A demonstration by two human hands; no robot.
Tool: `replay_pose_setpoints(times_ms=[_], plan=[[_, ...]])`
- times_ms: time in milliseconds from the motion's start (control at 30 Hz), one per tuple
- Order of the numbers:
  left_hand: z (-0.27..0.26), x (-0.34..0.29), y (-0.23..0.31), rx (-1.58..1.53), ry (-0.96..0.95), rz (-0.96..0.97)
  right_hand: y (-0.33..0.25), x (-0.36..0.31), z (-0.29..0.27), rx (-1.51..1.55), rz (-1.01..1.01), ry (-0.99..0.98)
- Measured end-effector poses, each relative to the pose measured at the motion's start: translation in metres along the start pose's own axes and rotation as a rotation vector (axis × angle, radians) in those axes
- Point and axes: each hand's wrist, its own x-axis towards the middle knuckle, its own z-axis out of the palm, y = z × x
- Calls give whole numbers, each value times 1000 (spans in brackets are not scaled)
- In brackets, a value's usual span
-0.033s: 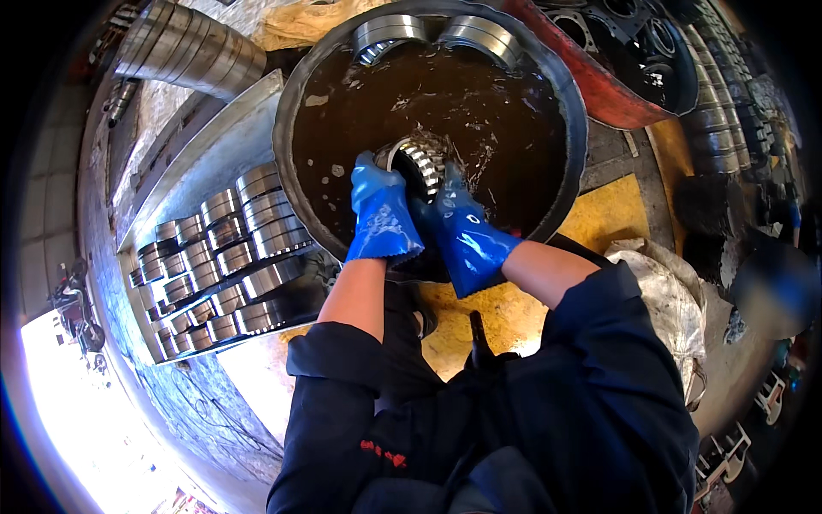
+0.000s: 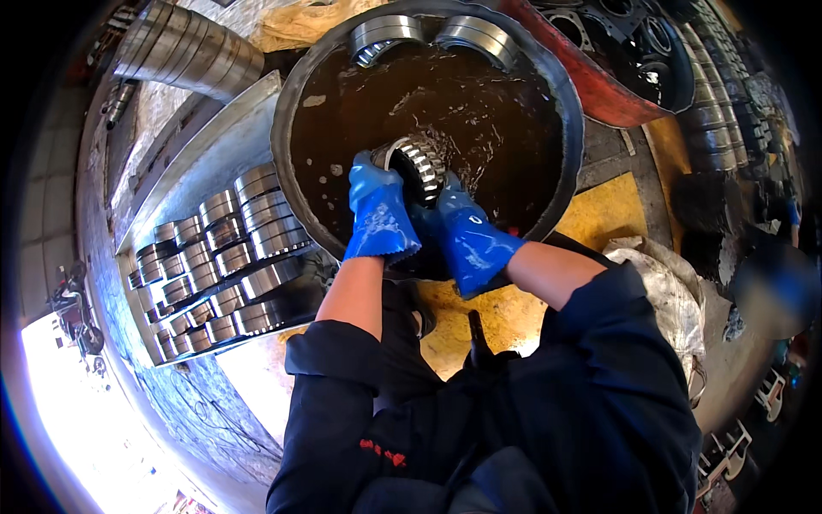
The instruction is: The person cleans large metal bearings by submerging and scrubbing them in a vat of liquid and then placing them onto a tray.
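Note:
A shiny roller bearing (image 2: 419,163), its rollers showing around the ring, is held tilted at the surface of dark brown liquid (image 2: 368,103) in a round metal tub (image 2: 284,141). My left hand (image 2: 373,201), in a blue rubber glove, grips the ring's left side with fingers curled. On the lower right, my right hand (image 2: 465,227), gloved the same way, closes against the bearing; its fingertips are partly hidden by the ring and the liquid. Two more bearings, one on the left (image 2: 386,34) and one on the right (image 2: 479,38), rest at the tub's far rim.
Left of the tub, a metal tray (image 2: 137,295) holds several rows of bearings. Stacked rings (image 2: 190,50) lie beyond it. A red container (image 2: 591,73) with metal parts stands at the far right. A whitish sack (image 2: 664,295) lies near my right arm.
The bearing and both hands have barely shifted. Ripples beside the bearing have changed shape, and the whole view has moved very slightly.

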Motion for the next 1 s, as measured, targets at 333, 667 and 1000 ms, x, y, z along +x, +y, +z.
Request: replay_pose_setpoints(times_ms=[333,667,1000], plan=[[11,33,-30,-18,-30,232,32,-12,-26,-234,-26,-50],[-8,37,-45,52,-139,376,28,16,-13,-156,-33,-164],[-6,11,-22,116,-403,256,56,34,-5,37,-119,-176]])
